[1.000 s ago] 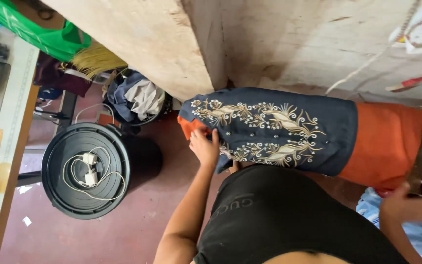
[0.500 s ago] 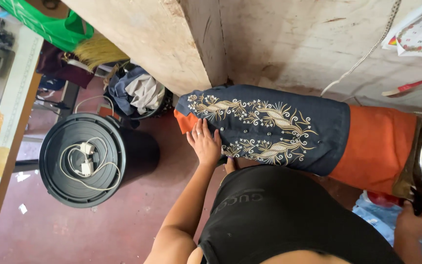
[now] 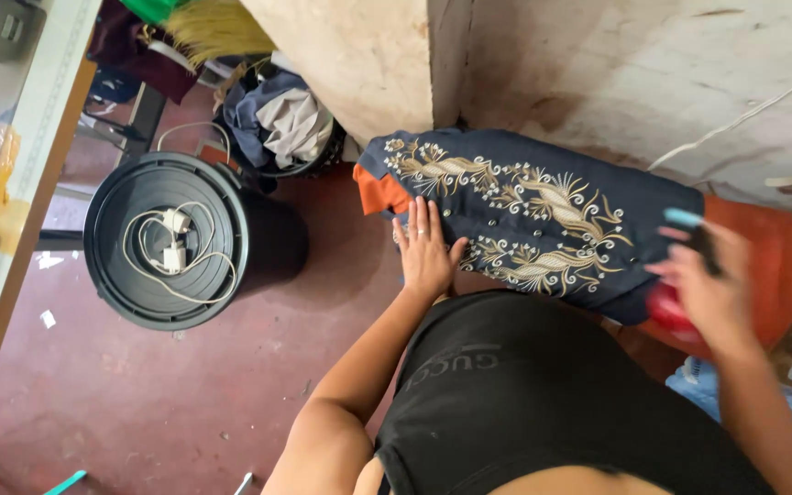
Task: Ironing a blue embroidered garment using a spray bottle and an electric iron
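While left hand (image 3: 426, 249) lies flat on embroidered garment (image 3: 543, 215), right hand (image 3: 706, 286) grips red iron (image 3: 669, 307).

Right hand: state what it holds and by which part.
The right hand grips a blurred red object with a blue tip around its middle, above the dark embroidered garment.

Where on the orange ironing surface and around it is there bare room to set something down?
The orange board is bare only right of the navy gold-embroidered garment, past the right hand holding a blurred red object. The left hand presses the garment's left end. The black bin lid holds a white cable.
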